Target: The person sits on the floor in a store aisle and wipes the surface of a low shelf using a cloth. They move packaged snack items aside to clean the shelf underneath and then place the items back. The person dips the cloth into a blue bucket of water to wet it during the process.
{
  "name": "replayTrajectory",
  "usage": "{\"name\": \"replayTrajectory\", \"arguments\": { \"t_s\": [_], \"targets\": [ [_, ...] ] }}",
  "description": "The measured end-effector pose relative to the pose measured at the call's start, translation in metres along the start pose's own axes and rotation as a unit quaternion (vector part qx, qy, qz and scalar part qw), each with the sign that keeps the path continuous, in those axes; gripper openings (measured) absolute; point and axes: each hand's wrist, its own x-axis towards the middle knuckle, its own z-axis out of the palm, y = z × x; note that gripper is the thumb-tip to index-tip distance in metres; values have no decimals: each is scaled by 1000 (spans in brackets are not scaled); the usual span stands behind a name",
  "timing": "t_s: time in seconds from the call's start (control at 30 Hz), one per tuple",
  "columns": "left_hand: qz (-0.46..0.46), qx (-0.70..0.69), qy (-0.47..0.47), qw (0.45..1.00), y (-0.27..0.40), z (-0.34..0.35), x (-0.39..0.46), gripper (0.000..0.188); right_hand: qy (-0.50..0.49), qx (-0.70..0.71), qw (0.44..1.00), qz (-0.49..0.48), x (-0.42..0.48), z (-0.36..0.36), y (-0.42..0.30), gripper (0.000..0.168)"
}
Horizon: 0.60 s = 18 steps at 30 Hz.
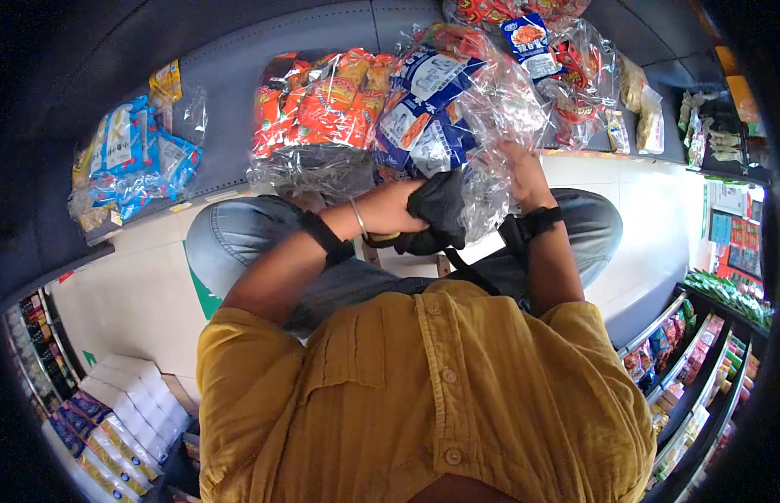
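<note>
My left hand (399, 206) is closed around a bunched black fabric item (437, 207), whose exact kind is unclear. The item presses against the near side of a large clear plastic bag (512, 94) holding blue-and-white snack packets (428, 113). At the bag's right side, my right hand (522, 173) grips the crinkled plastic, its fingertips partly hidden by the film. The bag rests at the front of a dark metal shelf (229, 75). Touching it on the left is another clear bag with orange-red snack packets (330, 100).
Blue snack packets (141, 148) lie in an opened bag on the shelf's left. More bagged red packets (579, 69) sit to the right, with a loose blue packet (531, 44) on top. White wrapped packs (132, 396) are stacked behind me at left; a stocked rack (685, 358) stands behind at right.
</note>
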Motion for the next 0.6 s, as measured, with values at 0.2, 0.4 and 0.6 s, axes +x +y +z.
{"name": "replayTrajectory", "arguments": {
  "t_s": [0.2,0.4,0.6],
  "targets": [
    [-45,-112,171,978,-41,-10,1,49,-56,-36,996,68,-51,8,-23,53],
    [-51,-206,166,963,-34,-6,-2,48,-120,-198,972,-48,-124,33,5,71],
    [-45,-303,149,940,-18,-12,-2,48,-102,-256,955,-107,-79,77,31,45]
  ]
}}
